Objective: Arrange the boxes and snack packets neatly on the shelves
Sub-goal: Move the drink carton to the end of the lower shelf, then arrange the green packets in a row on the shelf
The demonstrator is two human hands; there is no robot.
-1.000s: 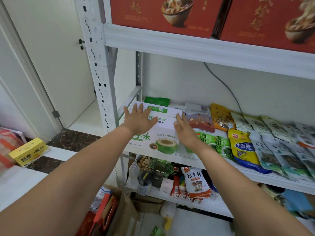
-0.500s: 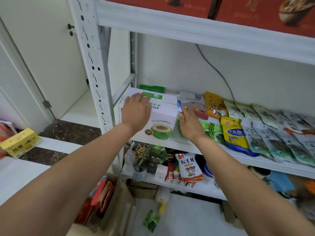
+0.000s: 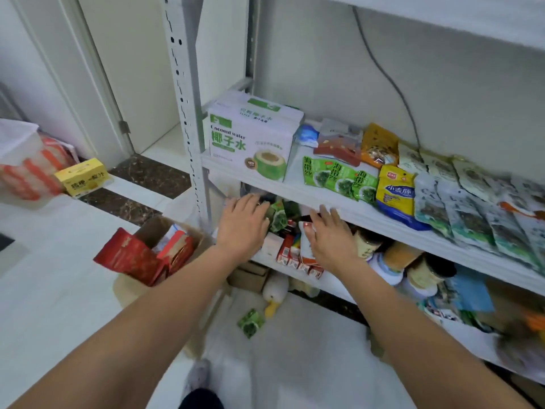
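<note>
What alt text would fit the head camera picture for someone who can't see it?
A person's left hand and right hand, fingers outstretched, reach toward cluttered snacks on a lower shelf of a white metal rack. On the shelf above stands a coconut water box at the left end, with snack packets laid in a row to its right.

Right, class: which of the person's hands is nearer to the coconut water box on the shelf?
Left. The left hand is directly below the coconut water box; the right hand is lower and off to the right of it.
</note>
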